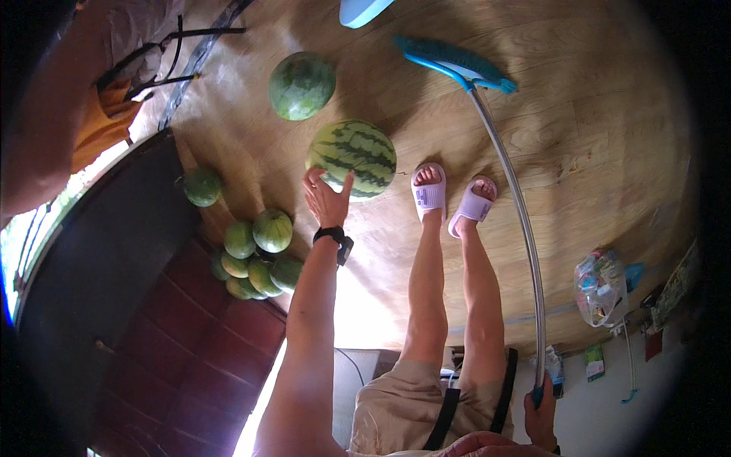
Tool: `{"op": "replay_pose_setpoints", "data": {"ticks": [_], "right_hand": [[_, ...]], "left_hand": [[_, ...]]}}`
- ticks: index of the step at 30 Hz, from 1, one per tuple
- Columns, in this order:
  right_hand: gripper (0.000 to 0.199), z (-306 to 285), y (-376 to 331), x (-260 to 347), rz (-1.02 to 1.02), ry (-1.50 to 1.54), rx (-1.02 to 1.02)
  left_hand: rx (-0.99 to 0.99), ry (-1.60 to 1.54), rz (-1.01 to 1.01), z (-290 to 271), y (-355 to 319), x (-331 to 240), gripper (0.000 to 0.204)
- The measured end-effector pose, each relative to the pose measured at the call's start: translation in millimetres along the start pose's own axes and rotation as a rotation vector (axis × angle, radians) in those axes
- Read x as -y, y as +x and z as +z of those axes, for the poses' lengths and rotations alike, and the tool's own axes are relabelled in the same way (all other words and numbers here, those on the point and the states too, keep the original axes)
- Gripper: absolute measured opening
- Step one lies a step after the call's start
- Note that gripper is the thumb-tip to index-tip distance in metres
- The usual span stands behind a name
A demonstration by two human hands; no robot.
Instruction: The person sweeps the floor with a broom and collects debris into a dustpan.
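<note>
My left hand point(327, 199), with a dark watch on its wrist, reaches out with fingers spread at the near left edge of a striped watermelon point(356, 156) on the floor. Whether the fingertips touch the rind I cannot tell. A darker green watermelon point(302, 85) lies just beyond it. Low at the right, my right hand point(541, 415) is closed around the grip of a broom point(512, 171). Its metal handle runs away from me to a blue head with bristles resting on the floor.
Several smaller green melons point(259, 255) cluster at the left by a dark red door point(175, 320); another melon point(202, 186) sits apart. My feet in lilac slippers point(430, 190) stand between striped watermelon and broom. A clear bag of litter point(601, 286) is at the right, and a light-blue object point(362, 11) at the top.
</note>
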State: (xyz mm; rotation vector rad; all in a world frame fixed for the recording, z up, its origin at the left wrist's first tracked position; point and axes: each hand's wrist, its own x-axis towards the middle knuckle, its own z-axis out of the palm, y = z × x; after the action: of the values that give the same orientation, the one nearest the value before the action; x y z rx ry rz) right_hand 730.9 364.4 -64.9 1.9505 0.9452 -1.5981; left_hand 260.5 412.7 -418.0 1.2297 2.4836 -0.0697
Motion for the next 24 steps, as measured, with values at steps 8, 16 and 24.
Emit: {"op": "replay_pose_setpoints", "data": {"ticks": [8,16,24], "right_hand": [[0.053,0.2,3.0,-4.2,0.059,0.104,-0.046],[0.057,4.5,-2.0,-12.3,0.235,0.132,-0.024],[0.053,9.8,3.1,-5.9,0.226,0.112,0.014]], "left_hand": [[0.128,0.248,-0.017,1.3,30.3,-19.4,0.079],[0.281,0.216,-0.06,-22.5,30.0,41.5,0.085],[0.126,0.05,-0.182,4.7,-44.2,114.7,0.108]]}}
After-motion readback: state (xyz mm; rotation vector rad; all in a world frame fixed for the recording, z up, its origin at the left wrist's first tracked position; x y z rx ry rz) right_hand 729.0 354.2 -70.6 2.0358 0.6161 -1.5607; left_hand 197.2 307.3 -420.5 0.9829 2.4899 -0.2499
